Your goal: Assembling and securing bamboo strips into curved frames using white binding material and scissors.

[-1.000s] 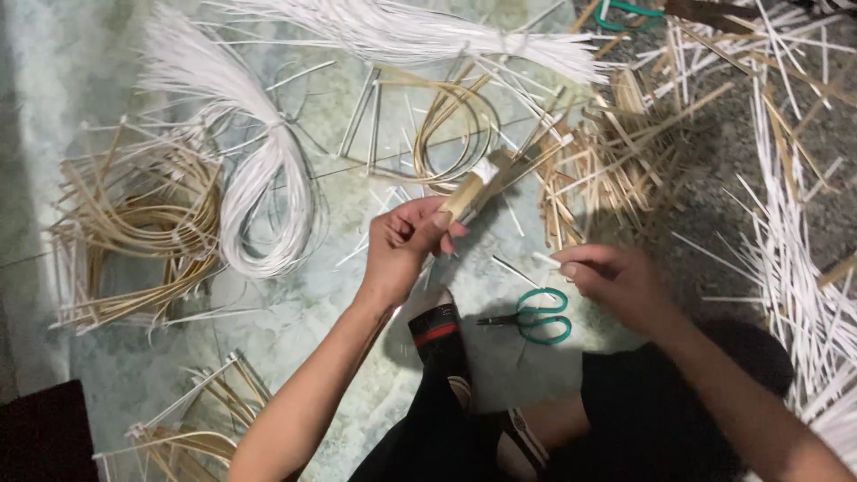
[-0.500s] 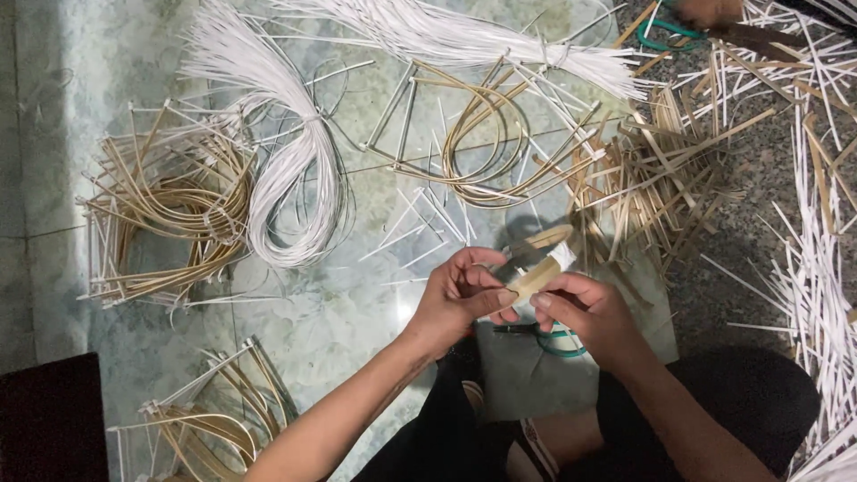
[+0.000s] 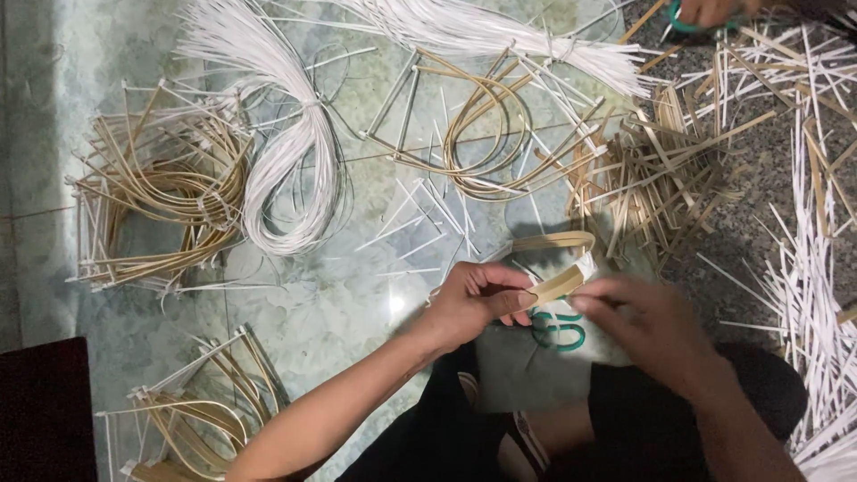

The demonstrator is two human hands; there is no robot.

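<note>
My left hand [image 3: 478, 299] pinches one end of a flat tan bamboo strip [image 3: 558, 259] that is bent back into a narrow loop. My right hand [image 3: 638, 317], blurred, grips the other end of the same strip, where a short white piece [image 3: 586, 265] sits at the bend. Both hands hover low over the floor in front of my knees. Green-handled scissors [image 3: 558, 332] lie on the floor right under the hands, partly hidden by them.
Bent bamboo bundles lie at the left [image 3: 161, 192], lower left [image 3: 192, 419] and centre [image 3: 491, 134]. A white strand bundle [image 3: 286, 170] curls beside them. Loose sticks [image 3: 661, 170] and white strips [image 3: 812, 232] cover the right. Another person's hand holds green scissors [image 3: 705, 13] at the top.
The view has shifted. My hands have drawn a little apart, and the strip between them is now bent over into a longer loop. The scissors stay on the floor.
</note>
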